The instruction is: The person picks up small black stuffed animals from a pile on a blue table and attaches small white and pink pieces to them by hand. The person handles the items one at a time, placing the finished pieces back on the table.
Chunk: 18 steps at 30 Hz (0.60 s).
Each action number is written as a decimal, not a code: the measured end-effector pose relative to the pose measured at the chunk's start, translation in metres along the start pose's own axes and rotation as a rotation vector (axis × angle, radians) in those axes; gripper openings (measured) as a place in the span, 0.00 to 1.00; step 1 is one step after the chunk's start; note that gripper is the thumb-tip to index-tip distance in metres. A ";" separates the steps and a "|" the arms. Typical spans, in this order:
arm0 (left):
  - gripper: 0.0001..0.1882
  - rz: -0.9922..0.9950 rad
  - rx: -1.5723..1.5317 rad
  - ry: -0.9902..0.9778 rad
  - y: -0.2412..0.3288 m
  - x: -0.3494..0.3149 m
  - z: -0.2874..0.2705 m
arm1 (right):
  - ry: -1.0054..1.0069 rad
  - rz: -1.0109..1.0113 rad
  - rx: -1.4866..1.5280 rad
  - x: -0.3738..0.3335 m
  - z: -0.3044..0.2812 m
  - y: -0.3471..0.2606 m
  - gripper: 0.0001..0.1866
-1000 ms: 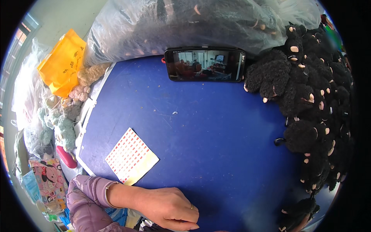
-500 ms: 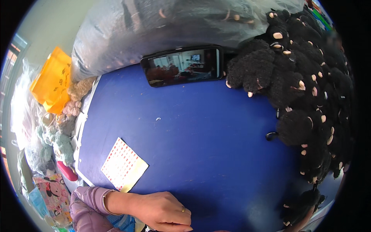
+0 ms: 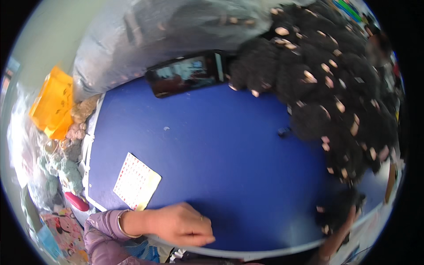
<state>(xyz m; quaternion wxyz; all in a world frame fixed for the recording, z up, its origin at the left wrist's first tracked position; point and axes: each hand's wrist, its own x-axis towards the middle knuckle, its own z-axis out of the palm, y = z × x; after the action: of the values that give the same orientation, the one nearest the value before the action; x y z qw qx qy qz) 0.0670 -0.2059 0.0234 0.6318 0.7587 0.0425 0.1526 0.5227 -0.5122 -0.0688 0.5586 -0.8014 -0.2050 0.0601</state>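
My left hand (image 3: 182, 224) rests at the near edge of the blue table (image 3: 203, 145), curled into a loose fist. Nothing shows in its fingers, though their undersides are hidden. Just beyond it lies a white sheet of small red stickers (image 3: 136, 181). At the near right, my right hand (image 3: 348, 226) is blurred and closes on a small black plush toy (image 3: 335, 208) with pale paws. The toy partly hides its fingers. A large pile of similar black plush toys (image 3: 309, 119) spreads over the right side of the table, beyond that hand.
A phone (image 3: 187, 74) with a lit screen leans against a big clear plastic bag (image 3: 168, 35) at the back. Along the left edge stand an orange bag (image 3: 53, 104), pastel plush toys (image 3: 68, 172), a pink-red oval object (image 3: 77, 201) and a cartoon-printed bag (image 3: 64, 227).
The view has swung to the right and down, so the tabletop things sit farther left and higher. More of my right hand and of the table's near edge shows.
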 end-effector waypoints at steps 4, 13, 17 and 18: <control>0.08 -0.090 0.109 -0.015 -0.002 0.004 0.003 | -0.034 0.026 0.118 -0.025 0.053 -0.086 0.13; 0.15 -0.100 0.103 0.082 0.019 0.087 0.102 | -0.268 0.115 0.818 -0.047 0.058 -0.130 0.18; 0.39 -0.099 -0.045 0.017 0.023 0.142 0.149 | -0.384 0.061 0.870 -0.065 0.048 -0.139 0.18; 0.38 -0.130 -0.145 -0.005 0.022 0.153 0.159 | -0.381 0.056 0.878 -0.068 0.047 -0.138 0.18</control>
<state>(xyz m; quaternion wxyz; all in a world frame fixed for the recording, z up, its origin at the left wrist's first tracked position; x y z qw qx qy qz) 0.2552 -0.3217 0.0471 0.6939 0.7069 0.0788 0.1119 0.4099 -0.4576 0.0317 0.7949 -0.4696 -0.2375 0.3020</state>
